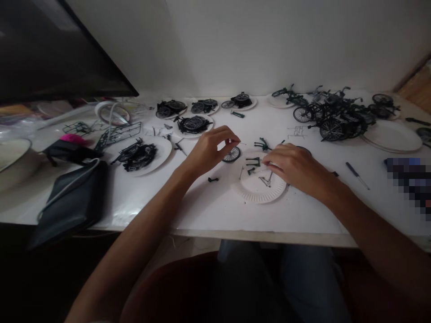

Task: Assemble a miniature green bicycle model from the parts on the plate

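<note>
My left hand (212,150) is raised over the table, thumb and forefinger pinching a thin light pin (243,143). Just under those fingers lies a small spoked wheel (232,154). Over the right rim of a white paper plate (259,196) is my right hand (291,166), its fingertips pressed together; whatever they pinch is too small to tell. On the plate are a dark bracket-like part (253,162) and a V-shaped metal part (265,181). A dark green model bicycle frame part (261,144) lies behind the plate. A small black part (213,180) rests left of it.
Plates of black bicycle parts (139,154) stand at left and along the back. Assembled model bicycles (333,112) crowd the back right, beside stacked paper plates (393,137). A screwdriver (357,175) lies at right. A black pouch (76,197) overhangs the front edge below a monitor (57,49).
</note>
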Motion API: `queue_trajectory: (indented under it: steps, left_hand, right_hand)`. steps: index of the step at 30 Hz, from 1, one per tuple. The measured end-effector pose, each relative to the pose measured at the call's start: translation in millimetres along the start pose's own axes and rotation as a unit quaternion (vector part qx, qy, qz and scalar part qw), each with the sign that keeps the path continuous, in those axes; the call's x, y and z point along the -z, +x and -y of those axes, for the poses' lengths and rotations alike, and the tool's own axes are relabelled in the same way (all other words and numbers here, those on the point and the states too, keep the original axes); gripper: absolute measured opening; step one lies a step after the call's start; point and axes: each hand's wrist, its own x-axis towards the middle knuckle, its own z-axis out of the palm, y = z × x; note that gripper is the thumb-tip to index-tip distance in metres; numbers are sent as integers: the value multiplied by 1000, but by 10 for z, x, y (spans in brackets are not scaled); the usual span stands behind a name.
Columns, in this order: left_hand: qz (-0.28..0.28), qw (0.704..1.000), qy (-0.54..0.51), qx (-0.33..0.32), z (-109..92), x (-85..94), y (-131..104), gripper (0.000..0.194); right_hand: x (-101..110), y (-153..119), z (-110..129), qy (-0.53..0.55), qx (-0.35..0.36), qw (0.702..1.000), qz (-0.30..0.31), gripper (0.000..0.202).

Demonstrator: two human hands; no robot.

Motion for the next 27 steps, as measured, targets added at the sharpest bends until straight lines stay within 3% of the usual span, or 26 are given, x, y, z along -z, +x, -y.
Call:
queue_trajectory:
  steps: [6,12,21,27]
  left_hand:
    - [5,1000,5,-4,25,-2,-13,15]
    - [24,1000,13,3,22,3,-19,17]
    - [15,1000,4,-4,25,-14,-14,16]
    - [64,996,57,24,121,-35,-51,17]
  right_hand:
    - [-60,-2,111,9,53,998,31,15]
    - [-118,19,184,-31,86,994,54,25]
    - [-161,10,178,-39,40,997,57,24]
    - [-89,14,181,108,-13,994,-5,18]
